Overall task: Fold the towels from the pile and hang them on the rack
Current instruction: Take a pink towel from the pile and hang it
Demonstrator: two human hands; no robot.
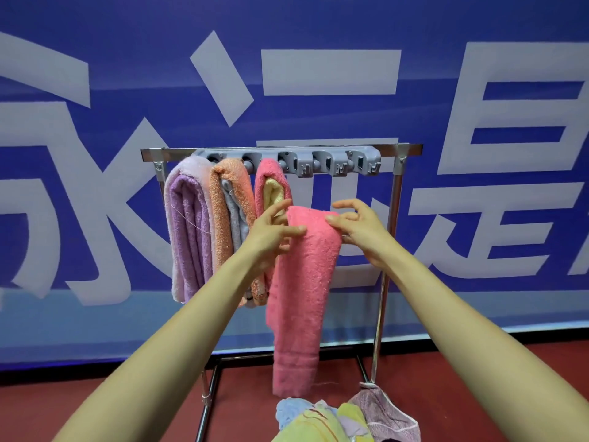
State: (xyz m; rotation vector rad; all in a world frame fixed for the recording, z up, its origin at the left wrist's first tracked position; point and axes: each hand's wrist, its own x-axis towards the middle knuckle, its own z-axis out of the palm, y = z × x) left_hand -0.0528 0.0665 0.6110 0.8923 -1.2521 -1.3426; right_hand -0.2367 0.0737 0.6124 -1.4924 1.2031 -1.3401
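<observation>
Backdrop: blue banner. Arms outstretched; left hand and right hand pinched fluffy pink towel at folded top between them.

We are holding a folded pink towel up before the rack, left hand and right hand pinching its top, just right of three hanging towels.

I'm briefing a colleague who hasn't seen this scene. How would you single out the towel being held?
Find the metal rack against the blue banner. Right of the bundles hung there, the left hand and right hand pinch the top of a long pink towel. Unlike the hung pink towel, it wraps nothing yellow.
</observation>
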